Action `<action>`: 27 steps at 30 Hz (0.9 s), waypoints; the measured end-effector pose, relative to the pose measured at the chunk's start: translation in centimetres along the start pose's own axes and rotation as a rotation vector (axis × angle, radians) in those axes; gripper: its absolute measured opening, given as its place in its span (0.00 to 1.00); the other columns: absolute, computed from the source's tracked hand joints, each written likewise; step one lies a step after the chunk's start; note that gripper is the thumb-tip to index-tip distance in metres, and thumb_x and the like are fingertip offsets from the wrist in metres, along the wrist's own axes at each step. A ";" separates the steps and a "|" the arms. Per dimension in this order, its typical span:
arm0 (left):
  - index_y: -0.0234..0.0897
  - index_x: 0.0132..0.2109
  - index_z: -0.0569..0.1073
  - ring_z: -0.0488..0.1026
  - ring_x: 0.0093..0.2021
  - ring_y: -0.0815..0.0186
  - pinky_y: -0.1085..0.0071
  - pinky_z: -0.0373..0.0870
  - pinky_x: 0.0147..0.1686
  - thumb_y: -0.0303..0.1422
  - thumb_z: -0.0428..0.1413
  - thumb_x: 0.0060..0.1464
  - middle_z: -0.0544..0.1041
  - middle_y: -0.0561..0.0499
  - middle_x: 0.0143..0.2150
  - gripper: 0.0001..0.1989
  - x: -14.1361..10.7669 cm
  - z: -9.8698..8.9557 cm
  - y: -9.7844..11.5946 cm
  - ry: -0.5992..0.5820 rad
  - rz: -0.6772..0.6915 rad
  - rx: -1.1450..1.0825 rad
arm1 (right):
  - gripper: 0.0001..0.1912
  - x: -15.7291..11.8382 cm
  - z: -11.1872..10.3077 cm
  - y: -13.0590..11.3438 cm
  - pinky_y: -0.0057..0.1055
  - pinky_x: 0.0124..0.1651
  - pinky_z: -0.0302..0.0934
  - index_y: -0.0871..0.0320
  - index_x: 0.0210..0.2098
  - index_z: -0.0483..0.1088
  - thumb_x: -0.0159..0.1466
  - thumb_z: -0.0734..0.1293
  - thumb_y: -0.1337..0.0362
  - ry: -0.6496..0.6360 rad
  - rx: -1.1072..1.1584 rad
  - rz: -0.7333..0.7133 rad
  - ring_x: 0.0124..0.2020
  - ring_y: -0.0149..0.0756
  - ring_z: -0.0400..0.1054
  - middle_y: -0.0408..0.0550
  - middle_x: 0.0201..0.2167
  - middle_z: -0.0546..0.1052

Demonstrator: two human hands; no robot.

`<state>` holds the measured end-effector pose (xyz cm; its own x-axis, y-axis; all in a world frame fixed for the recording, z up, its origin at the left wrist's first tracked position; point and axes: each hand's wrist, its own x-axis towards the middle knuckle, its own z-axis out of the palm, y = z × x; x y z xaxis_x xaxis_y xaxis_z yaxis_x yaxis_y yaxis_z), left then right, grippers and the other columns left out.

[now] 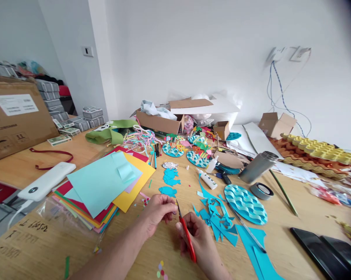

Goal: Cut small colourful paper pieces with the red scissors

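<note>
- Pale walls [175, 58] are rising behind a cluttered wooden table [152, 256], where a cardboard carton [18, 112] is standing at the far left.
- Near the front edge, the right hand [197, 237] is gripping red-handled scissors [188, 241], its fingers curling around the handles; the blades are pointing away from the person, towards the other hand's fingertips.
- Just beside the blade tips, the left hand [159, 212] is pressing thumb and index finger together; whether they are pinching a small scrap, I cannot tell, as the spot is too small and partly hidden.
- Just beyond the left hand, a blue paper fish [168, 191] is lying flat, with more blue fish [171, 177] overlapping behind it.
- Blue offcuts [216, 219] are heaping up to the right of the scissors, near a wavy-patterned oval [245, 204].
- Glue bottles [208, 180] are lying behind the offcuts, and a metal flask [258, 167] is leaning to their right.
- Coloured sheets [96, 181] are stacking up on the left, beside a white power bank [47, 181].
</note>
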<state>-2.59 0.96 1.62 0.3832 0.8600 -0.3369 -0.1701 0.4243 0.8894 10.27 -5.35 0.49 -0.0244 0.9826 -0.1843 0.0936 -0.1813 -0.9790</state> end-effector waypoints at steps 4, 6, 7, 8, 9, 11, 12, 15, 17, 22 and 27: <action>0.33 0.27 0.67 0.62 0.18 0.75 0.77 0.54 0.18 0.31 0.57 0.36 0.69 0.56 0.20 0.08 -0.1 0.0 0.1 0.012 0.007 -0.002 | 0.20 -0.1 -0.1 0.1 0.19 0.10 0.49 0.56 0.23 0.55 0.53 0.68 0.50 -0.005 -0.002 -0.012 0.09 0.25 0.60 0.31 0.12 0.60; 0.33 0.27 0.67 0.62 0.18 0.75 0.77 0.54 0.18 0.31 0.57 0.36 0.70 0.56 0.20 0.08 -0.1 0.0 0.1 0.009 0.009 0.008 | 0.20 -0.1 -0.1 0.1 0.18 0.10 0.48 0.56 0.23 0.55 0.53 0.68 0.51 -0.008 -0.012 -0.011 0.09 0.25 0.60 0.31 0.11 0.60; 0.33 0.26 0.67 0.62 0.18 0.75 0.77 0.54 0.18 0.31 0.57 0.36 0.70 0.55 0.20 0.07 -0.1 0.0 0.1 0.003 0.013 0.016 | 0.20 -0.1 -0.1 0.1 0.18 0.10 0.48 0.56 0.23 0.55 0.53 0.68 0.51 -0.008 -0.016 -0.012 0.09 0.25 0.60 0.31 0.11 0.60; 0.33 0.26 0.67 0.62 0.18 0.75 0.77 0.54 0.18 0.31 0.56 0.36 0.70 0.55 0.20 0.07 -0.1 0.0 0.1 -0.006 0.019 0.024 | 0.20 -0.1 -0.1 0.0 0.18 0.10 0.48 0.56 0.23 0.55 0.53 0.68 0.51 -0.007 -0.020 -0.014 0.09 0.25 0.60 0.31 0.11 0.60; 0.33 0.26 0.67 0.62 0.18 0.75 0.77 0.54 0.17 0.31 0.56 0.37 0.70 0.55 0.20 0.07 -0.1 0.0 0.1 -0.016 0.024 0.031 | 0.20 -0.1 -0.1 0.0 0.18 0.10 0.48 0.56 0.23 0.55 0.53 0.68 0.51 -0.005 -0.021 -0.016 0.09 0.25 0.60 0.31 0.11 0.60; 0.33 0.26 0.67 0.62 0.18 0.75 0.77 0.54 0.17 0.31 0.56 0.37 0.70 0.55 0.20 0.06 -0.1 0.0 0.0 -0.028 0.031 0.038 | 0.20 0.0 -0.1 0.0 0.18 0.10 0.48 0.56 0.23 0.55 0.53 0.68 0.51 -0.003 -0.017 -0.022 0.09 0.25 0.60 0.31 0.11 0.59; 0.33 0.26 0.67 0.62 0.18 0.75 0.77 0.54 0.17 0.31 0.56 0.37 0.70 0.55 0.20 0.06 -0.1 -0.1 0.0 -0.029 0.030 0.038 | 0.20 0.0 -0.2 0.0 0.18 0.10 0.48 0.56 0.23 0.55 0.53 0.68 0.51 -0.005 -0.012 -0.023 0.09 0.25 0.60 0.31 0.11 0.59; 0.33 0.26 0.67 0.62 0.18 0.75 0.77 0.54 0.17 0.31 0.56 0.36 0.70 0.55 0.20 0.07 0.0 -0.1 -0.1 -0.029 0.024 0.031 | 0.20 0.1 -0.2 0.1 0.18 0.10 0.49 0.57 0.23 0.55 0.53 0.68 0.51 -0.006 -0.001 -0.019 0.08 0.24 0.60 0.31 0.12 0.60; 0.33 0.26 0.67 0.62 0.18 0.75 0.77 0.54 0.17 0.31 0.57 0.36 0.70 0.55 0.20 0.07 0.0 -0.1 -0.1 -0.030 0.023 0.021 | 0.20 0.1 -0.1 0.2 0.18 0.10 0.49 0.57 0.23 0.55 0.53 0.68 0.51 -0.004 -0.002 -0.016 0.09 0.24 0.60 0.31 0.12 0.60; 0.33 0.27 0.67 0.62 0.18 0.75 0.78 0.54 0.17 0.31 0.56 0.36 0.70 0.55 0.20 0.08 0.1 -0.3 0.0 -0.010 0.004 -0.004 | 0.20 0.0 -0.1 0.4 0.17 0.10 0.49 0.57 0.23 0.55 0.53 0.68 0.51 -0.008 0.007 -0.018 0.08 0.24 0.60 0.31 0.12 0.61; 0.34 0.27 0.66 0.62 0.18 0.76 0.78 0.54 0.18 0.30 0.56 0.37 0.68 0.57 0.19 0.07 0.0 -0.3 0.1 0.006 -0.007 -0.012 | 0.20 -0.1 -0.2 0.2 0.18 0.09 0.49 0.57 0.23 0.56 0.52 0.68 0.50 0.006 0.003 -0.001 0.08 0.24 0.60 0.31 0.12 0.60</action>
<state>-2.88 1.07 1.61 0.3788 0.8589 -0.3447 -0.1789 0.4334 0.8833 10.46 -5.43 0.33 -0.0183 0.9830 -0.1829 0.0904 -0.1805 -0.9794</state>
